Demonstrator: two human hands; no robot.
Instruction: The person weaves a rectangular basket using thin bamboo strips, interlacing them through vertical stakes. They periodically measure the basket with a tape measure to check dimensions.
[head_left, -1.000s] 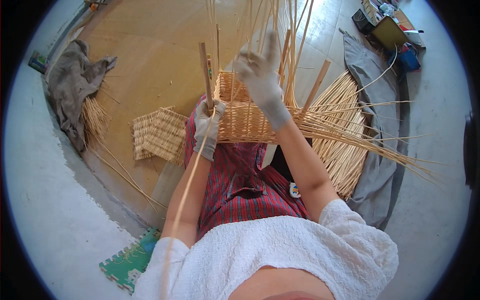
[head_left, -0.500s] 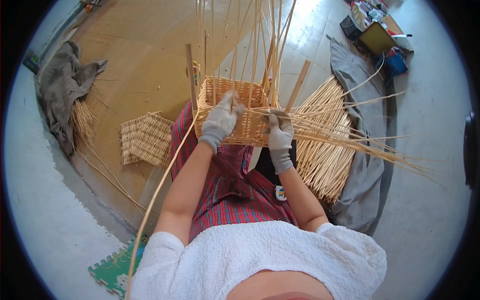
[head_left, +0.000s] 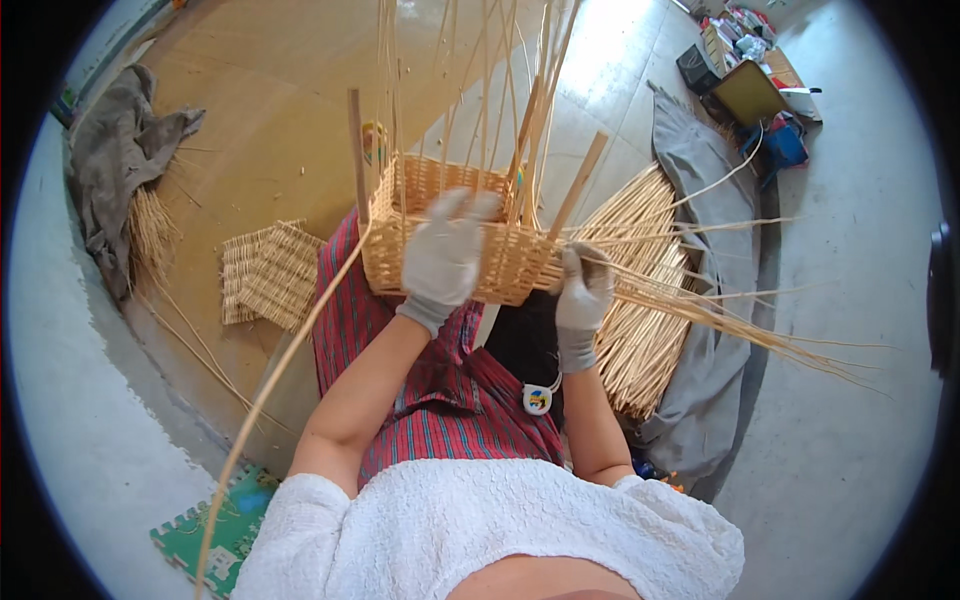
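As a woven basket (head_left: 512,262) rests over red striped cloth (head_left: 338,285), a gloved left hand (head_left: 443,255), its grip too blurred to tell, is at the basket's near side; the gloved right hand (head_left: 583,290) pinches loose canes (head_left: 735,317) beside the basket's right corner.

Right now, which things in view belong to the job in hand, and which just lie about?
In the work:
tan rectangular wicker basket
long pale flexible cane
probably the straw-coloured rod pile

Seemingly lying about:
green foam puzzle mat
crumpled grey cloth, left
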